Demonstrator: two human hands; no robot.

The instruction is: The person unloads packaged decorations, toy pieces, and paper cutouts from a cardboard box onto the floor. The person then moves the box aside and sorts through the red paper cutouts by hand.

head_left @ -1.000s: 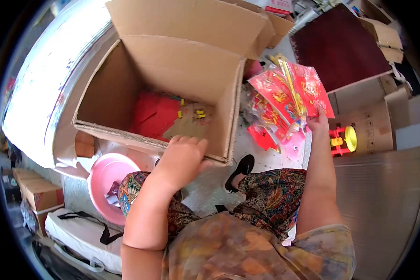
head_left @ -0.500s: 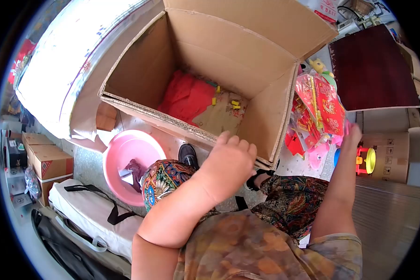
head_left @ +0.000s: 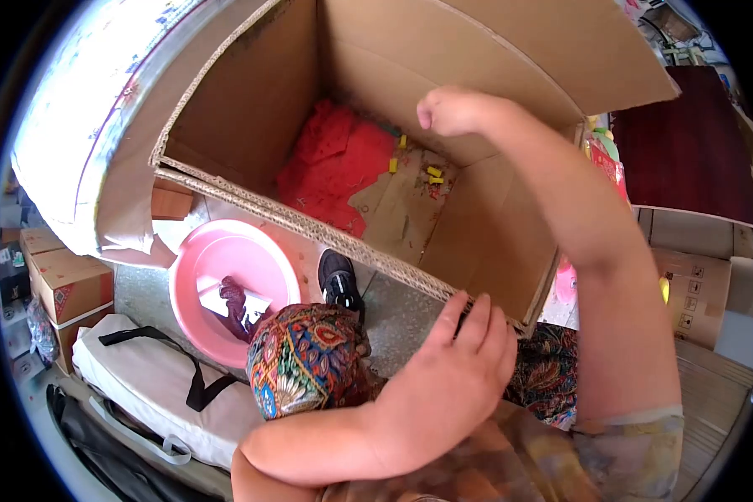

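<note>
My left hand (head_left: 464, 364) is at the near edge of a large open cardboard box (head_left: 259, 197), its fingers bent over the rim and its thumb out of sight. Over the inside of the box, close to the far wall, is my right hand (head_left: 456, 111). Its fingers are curled closed, and anything they hold is hidden. A red sheet (head_left: 335, 163) lies on the box floor, towards the left. Several small yellow pieces (head_left: 434, 176) and fine scraps lie beside it.
A pink basin (head_left: 194, 314) with a dark cloth (head_left: 233, 297) stands left of my knee. Red packets (head_left: 608, 163) show past the box's right side, near a dark red board (head_left: 686, 151). A pale bag (head_left: 155, 381) lies at lower left, below stacked cartons (head_left: 71, 280).
My right hand has moved from the red packets on the right to above the inside of the box. My left hand stays at the rim. The view has shifted closer to the box.
</note>
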